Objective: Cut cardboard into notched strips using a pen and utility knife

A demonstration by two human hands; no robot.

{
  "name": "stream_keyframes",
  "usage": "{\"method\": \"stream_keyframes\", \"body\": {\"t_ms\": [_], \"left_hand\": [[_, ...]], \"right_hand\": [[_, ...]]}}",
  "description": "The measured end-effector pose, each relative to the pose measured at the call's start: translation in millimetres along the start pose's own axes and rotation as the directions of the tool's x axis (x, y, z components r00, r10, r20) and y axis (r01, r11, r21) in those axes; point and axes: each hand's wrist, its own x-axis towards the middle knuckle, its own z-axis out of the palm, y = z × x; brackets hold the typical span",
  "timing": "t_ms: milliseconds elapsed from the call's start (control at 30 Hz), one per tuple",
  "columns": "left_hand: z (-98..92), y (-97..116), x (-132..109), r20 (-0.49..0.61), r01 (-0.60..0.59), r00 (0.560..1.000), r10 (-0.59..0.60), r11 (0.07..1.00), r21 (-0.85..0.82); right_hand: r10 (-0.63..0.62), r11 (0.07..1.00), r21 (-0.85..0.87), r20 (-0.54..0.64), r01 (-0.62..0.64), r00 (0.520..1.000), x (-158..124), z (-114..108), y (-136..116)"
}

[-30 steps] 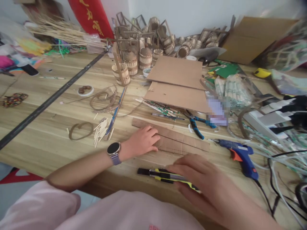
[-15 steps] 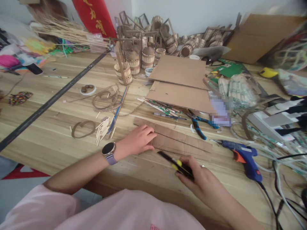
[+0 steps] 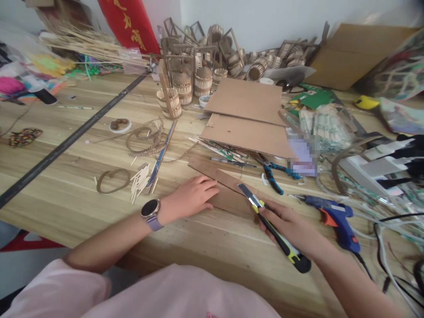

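The desk is pale, streaked wood, with a long dark bar running slantwise across its left part. Directly on it lie a white dish, a brown loop, a heap of short sticks, flat cardboard strips, blue-handled pliers and a blue glue gun. Small baskets stand toward the back; the right edge looks too tangled to sort out with certainty.
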Motion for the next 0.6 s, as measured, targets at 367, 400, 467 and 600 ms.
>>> {"method": "stream_keyframes", "body": {"t_ms": [367, 400, 467, 600], "left_hand": [[-1.3, -4, -8, -0.010, -0.008, 1.000, 0.008, 0.999, -0.043], [-1.9, -4, -9, -0.011, -0.001, 1.000, 0.001, 0.999, -0.052], [-2.5, -4, -10, -0.015, 0.003, 1.000, -0.004, 0.998, -0.066], [-2.2, -4, -10, -0.019, -0.001, 1.000, 0.000, 0.997, -0.082]], "right_hand": [[-0.044, 0.998, 0.032, -0.034, 0.046, 0.998, 14, -5, -3], [-0.037, 0.997, 0.064, -0.013, 0.038, 0.999, 14, -3, -4], [-0.033, 0.993, 0.113, 0.015, 0.031, 0.999, 13, -1, -7], [-0.070, 0.993, 0.097, 0.018, 0.068, 0.997, 11, 1, -9]]}}
